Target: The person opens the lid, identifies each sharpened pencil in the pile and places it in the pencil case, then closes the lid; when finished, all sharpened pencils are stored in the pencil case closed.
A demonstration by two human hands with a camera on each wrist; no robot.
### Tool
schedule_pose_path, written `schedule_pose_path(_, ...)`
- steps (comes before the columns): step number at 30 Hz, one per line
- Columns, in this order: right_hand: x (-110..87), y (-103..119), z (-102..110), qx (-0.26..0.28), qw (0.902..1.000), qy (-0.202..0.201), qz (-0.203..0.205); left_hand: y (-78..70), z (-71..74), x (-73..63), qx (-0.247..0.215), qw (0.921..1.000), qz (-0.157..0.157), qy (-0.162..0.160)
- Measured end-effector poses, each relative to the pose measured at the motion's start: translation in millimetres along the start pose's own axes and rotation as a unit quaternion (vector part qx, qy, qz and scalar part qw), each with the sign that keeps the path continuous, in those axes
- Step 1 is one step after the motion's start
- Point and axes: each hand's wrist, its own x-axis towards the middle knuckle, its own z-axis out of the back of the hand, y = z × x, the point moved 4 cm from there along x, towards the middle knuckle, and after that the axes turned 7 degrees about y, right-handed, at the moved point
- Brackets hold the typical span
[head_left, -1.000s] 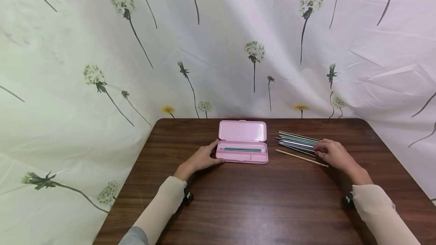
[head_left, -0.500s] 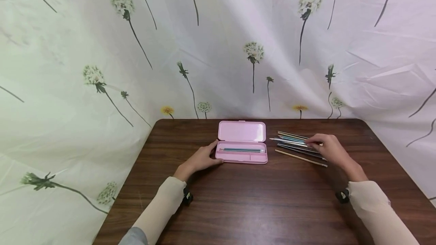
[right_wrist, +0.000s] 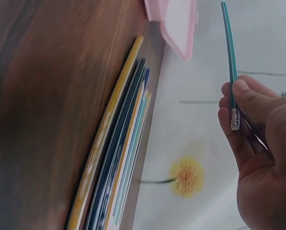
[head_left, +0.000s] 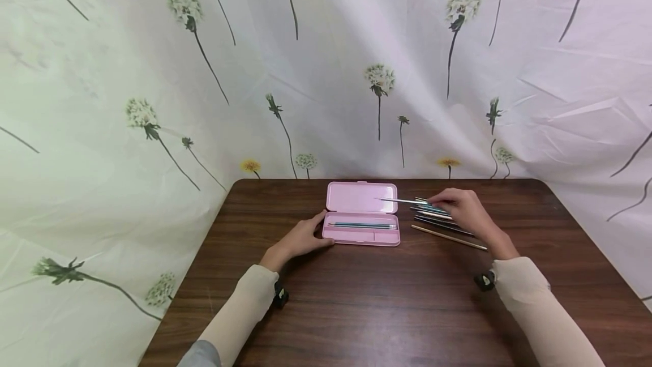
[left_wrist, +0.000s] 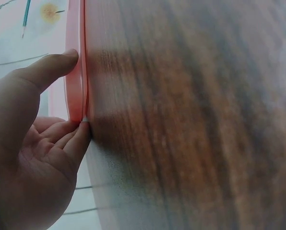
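Teal pencil (right_wrist: 231, 57) in the air—the right hand (head_left: 466, 208) pinches it near its eraser end between thumb and fingers, and its other end points left, over the lid (head_left: 356, 196) of the pink pencil case (head_left: 351, 234) in the head view. The case lies open just beside the far edge of the table (head_left: 356, 310), a little left of that edge's middle, lid side toward the edge. The left hand (head_left: 300, 237) holds the case's left end, thumb at the near left corner and fingers round the end, its grip only as wide as that end. Pencils in teal (head_left: 361, 225) lie lengthwise in the long rear compartment; how many is hard to tell. The front part has a divider toward its right end. Right of the case, across a narrow strip of wood, a loose bunch of pencils (head_left: 433, 214) lies partly under the right hand, slanting toward the right edge. A tan pencil (head_left: 449, 238) lies a little apart from the bunch, on the side toward the near edge. Wood runs on from the case to the left edge and from the pencils to the right edge—the widest stretch spreads between the forearms toward the near edge. A flower-printed cloth (head_left: 305, 72) hangs behind the far edge.
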Motion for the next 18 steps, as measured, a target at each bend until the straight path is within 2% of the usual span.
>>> schedule_pose_path(4,11.9,8,-8,0.012,0.9998,0.004,0.015,-0.1,-0.1,0.2,-0.001,1.0000,-0.004,-0.003)
schedule_pose_path(18,44.7,37,-39,0.043,0.9981,0.031,0.030,-0.6,0.3,0.1,-0.001,1.0000,-0.003,-0.004)
